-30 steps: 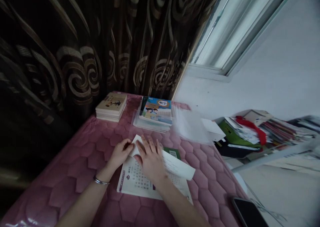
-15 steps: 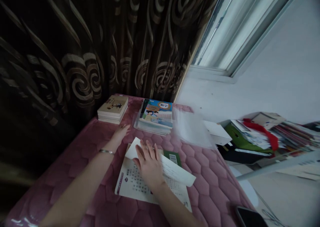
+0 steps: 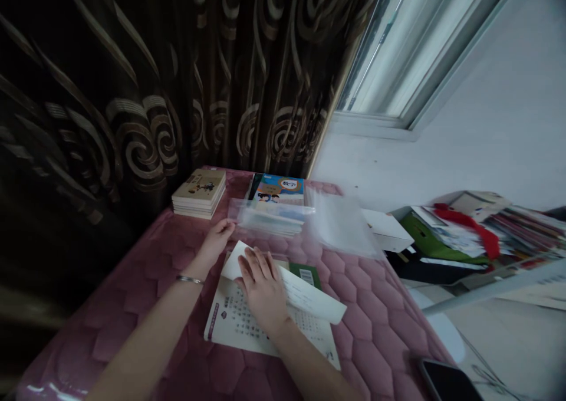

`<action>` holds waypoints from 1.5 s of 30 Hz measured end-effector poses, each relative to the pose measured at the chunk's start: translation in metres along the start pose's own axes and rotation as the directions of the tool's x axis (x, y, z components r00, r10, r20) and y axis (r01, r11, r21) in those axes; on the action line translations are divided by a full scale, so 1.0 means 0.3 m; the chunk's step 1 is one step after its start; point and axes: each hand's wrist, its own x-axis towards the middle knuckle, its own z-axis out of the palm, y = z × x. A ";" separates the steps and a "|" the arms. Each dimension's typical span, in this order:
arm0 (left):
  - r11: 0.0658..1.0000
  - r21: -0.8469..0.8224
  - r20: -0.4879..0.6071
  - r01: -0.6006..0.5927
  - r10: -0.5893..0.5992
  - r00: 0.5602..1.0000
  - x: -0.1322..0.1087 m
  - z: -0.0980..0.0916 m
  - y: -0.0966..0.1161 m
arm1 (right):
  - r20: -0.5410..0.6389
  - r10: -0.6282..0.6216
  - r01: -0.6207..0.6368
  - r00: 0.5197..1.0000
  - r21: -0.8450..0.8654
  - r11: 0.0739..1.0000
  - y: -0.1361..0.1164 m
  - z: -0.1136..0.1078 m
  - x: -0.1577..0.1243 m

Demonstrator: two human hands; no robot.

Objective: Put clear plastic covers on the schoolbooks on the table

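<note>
My left hand (image 3: 217,239) pinches the left edge of a clear plastic book cover (image 3: 269,213), which is lifted in front of the blue textbook (image 3: 283,187). My right hand (image 3: 264,286) lies flat with fingers stretched, pressing a partly turned page (image 3: 312,298) of an open book (image 3: 236,318). Printed characters show on the open book's lower page. A green part with a barcode sticks out behind the raised page. The palm hides the middle of the book.
Left of the textbook is a stack of small tan books (image 3: 200,191). More clear plastic sheets (image 3: 338,221) lie to its right. A phone (image 3: 448,380) is at the near right of the pink quilted surface (image 3: 375,306). A shelf of papers (image 3: 451,236) stands beyond the right edge.
My left hand has moved slightly right and lifted the clear cover's near edge over the textbook. My right hand stays on the page. The view has shifted a little.
</note>
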 end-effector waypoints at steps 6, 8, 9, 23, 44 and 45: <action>0.987 -0.155 0.013 -0.036 0.038 0.999 -0.059 -0.021 -0.057 | 0.055 -0.066 0.064 0.996 0.038 0.997 -0.009 -0.004 0.001; 0.980 -0.197 0.023 -0.015 0.020 1.000 -0.068 -0.018 -0.067 | 0.055 -0.070 0.068 0.996 0.035 0.997 -0.010 -0.002 0.003; 0.978 -0.207 0.025 -0.008 0.014 1.000 -0.072 -0.017 -0.070 | 0.050 -0.070 0.069 0.996 0.031 0.997 -0.010 -0.001 0.003; 0.985 -0.169 0.089 0.025 -0.010 0.996 -0.065 -0.035 -0.099 | 0.088 -0.097 0.091 0.991 0.068 0.993 -0.008 0.005 -0.005; 0.998 -0.015 0.142 -0.059 0.060 0.988 -0.104 -0.037 -0.095 | 0.088 -0.092 0.085 0.992 0.089 0.992 0.002 0.000 0.014; 0.998 -0.016 0.153 -0.062 0.064 0.986 -0.104 -0.036 -0.095 | 0.087 -0.089 0.080 0.992 0.092 0.993 0.002 0.001 0.015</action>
